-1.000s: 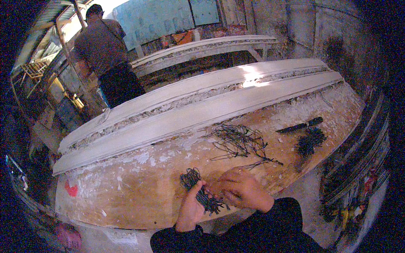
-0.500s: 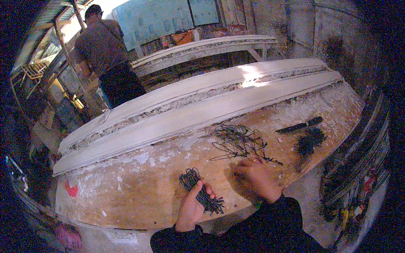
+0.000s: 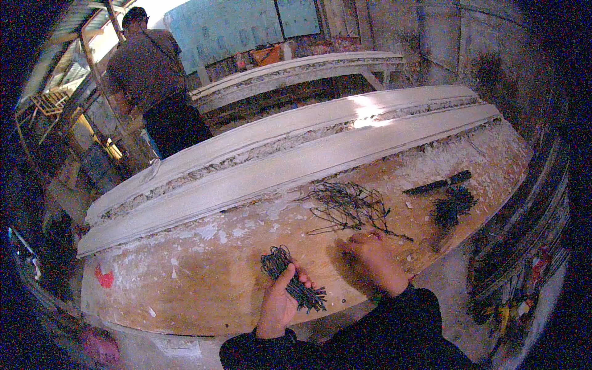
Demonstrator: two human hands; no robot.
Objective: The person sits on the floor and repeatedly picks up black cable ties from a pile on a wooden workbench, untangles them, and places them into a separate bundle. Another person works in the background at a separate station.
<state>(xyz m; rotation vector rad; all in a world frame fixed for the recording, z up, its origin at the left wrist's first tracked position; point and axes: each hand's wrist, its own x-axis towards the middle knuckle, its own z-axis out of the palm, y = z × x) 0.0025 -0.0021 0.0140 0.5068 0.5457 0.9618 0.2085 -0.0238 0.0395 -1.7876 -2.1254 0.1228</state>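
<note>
My left hand [image 3: 279, 303] is closed around a bundle of dark, thin wire loops [image 3: 276, 261], thumb across its middle. The looped end sticks out at the top, and the cut ends fan out past the fingers at lower right. Just below a loose tangle of dark wire [image 3: 348, 206] is my right hand [image 3: 379, 264], its fingers curled inward over the board. Whatever its fingertips hold, if anything, is hidden. Farther right lie a second dark wire bunch [image 3: 455, 206] and a long dark tool [image 3: 439, 183], whose kind I cannot tell.
The worn wooden board [image 3: 185, 280] carries flaked white residue and a red mark [image 3: 103, 276]. Two long white moulded strips [image 3: 290, 157] run along its far side. Beyond them stand a person [image 3: 154, 80], back turned, and another bench [image 3: 296, 74]. Clutter [image 3: 518, 308] fills the lower right.
Both hands keep nearly the same places; the left hand and its bundle have shifted very slightly. The person at the back has leaned a little to the left.
</note>
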